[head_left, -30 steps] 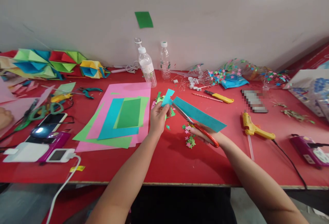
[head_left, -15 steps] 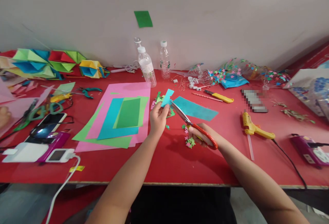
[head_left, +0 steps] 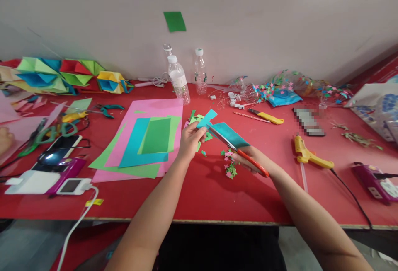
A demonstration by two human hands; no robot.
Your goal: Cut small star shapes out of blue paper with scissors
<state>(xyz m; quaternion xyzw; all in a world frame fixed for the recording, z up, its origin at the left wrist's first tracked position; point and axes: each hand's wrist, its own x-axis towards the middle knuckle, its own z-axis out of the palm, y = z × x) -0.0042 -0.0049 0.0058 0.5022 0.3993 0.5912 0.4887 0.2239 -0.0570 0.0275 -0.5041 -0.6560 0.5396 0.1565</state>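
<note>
On the red tabletop (head_left: pixel 224 200), a loose heap of pink and green paper scraps (head_left: pixel 195 119) is lying just beyond the left hand (head_left: pixel 190 140), and a small cluster of pink and green paper stars (head_left: pixel 231 172) is sitting close beside the right hand (head_left: pixel 255 155). The left fingers are pinching a small bright-blue paper piece (head_left: pixel 207 118); the right fingers are curling around the red-handled steel scissors (head_left: pixel 255 165), whose blades are pointing at that piece. A broader blue paper strip (head_left: pixel 231 134) is showing behind the blades. Leftward, a layered stack of pink, green and blue sheets (head_left: pixel 155 107) is spreading out. Farther back, clear white-capped plastic bottles (head_left: pixel 200 74) are standing; rightward, a yellow craft knife (head_left: pixel 270 117) and a yellow glue gun (head_left: pixel 314 157) are resting well apart from the hands.

The right hand is covering one end of the strip; whether it is joining the small piece is unclear. The left hand is hiding part of the heap. At the left edge, another person's hand (head_left: pixel 4 139) is being cut off.
</note>
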